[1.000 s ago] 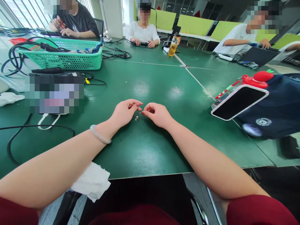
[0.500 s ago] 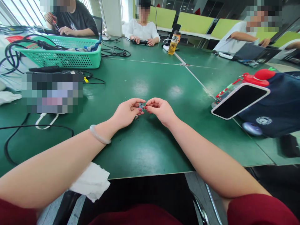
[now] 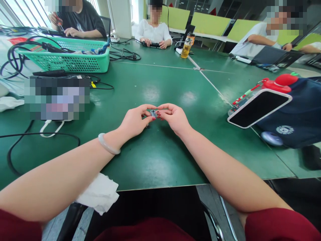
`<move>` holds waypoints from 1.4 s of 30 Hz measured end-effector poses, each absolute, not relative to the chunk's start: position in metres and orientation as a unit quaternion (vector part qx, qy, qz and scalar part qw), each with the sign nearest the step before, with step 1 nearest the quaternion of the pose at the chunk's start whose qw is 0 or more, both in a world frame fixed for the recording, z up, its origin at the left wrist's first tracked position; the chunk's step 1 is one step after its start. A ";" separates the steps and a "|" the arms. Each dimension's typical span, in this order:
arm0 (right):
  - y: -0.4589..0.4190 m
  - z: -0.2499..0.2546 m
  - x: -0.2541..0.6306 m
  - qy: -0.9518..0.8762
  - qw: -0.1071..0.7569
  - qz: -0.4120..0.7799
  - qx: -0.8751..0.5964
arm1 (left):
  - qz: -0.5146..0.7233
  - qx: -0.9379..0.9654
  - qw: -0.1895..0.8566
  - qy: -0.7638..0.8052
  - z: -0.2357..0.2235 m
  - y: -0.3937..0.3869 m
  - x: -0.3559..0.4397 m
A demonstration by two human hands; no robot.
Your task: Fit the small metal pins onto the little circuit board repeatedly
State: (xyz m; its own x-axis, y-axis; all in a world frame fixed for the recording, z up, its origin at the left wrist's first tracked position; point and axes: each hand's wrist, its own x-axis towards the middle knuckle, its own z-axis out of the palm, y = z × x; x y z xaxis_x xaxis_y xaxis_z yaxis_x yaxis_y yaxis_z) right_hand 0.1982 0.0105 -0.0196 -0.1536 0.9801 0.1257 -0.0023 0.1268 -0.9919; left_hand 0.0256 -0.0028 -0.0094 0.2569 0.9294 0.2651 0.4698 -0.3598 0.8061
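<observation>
A tiny blue circuit board is pinched between the fingertips of both hands, just above the green table. My left hand grips its left side, fingers curled; a pale bangle sits on that wrist. My right hand pinches the board's right side. A small metal part lay on the table under the hands a moment ago; only a sliver shows beneath my left fingers now.
A phone leans on a dark blue bag at right beside a red-topped bottle. A green basket with cables stands far left. White tissue hangs at the near edge. Three people sit across the table.
One second ago both hands pinched empty above the small part on the table. They have since taken up the blue board between them and closed tighter round it.
</observation>
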 end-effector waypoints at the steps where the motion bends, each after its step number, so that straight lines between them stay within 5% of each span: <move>1: 0.010 -0.020 0.198 -0.569 0.489 0.500 -0.432 | 0.384 0.730 0.304 0.477 -0.010 -0.003 0.026; 42: 0.004 -0.018 0.192 -0.616 0.519 0.408 -0.430 | 0.390 0.742 0.277 0.469 -0.008 -0.003 0.028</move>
State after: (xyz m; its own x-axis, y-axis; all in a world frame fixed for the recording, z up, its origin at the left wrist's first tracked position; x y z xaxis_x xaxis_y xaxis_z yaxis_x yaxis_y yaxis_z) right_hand 0.1921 0.0043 -0.0182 -0.0917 0.9531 0.2883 0.1072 0.2973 -0.9487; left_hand 0.0282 -0.0031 -0.0084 0.2543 0.9127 0.3198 0.4808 -0.4062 0.7770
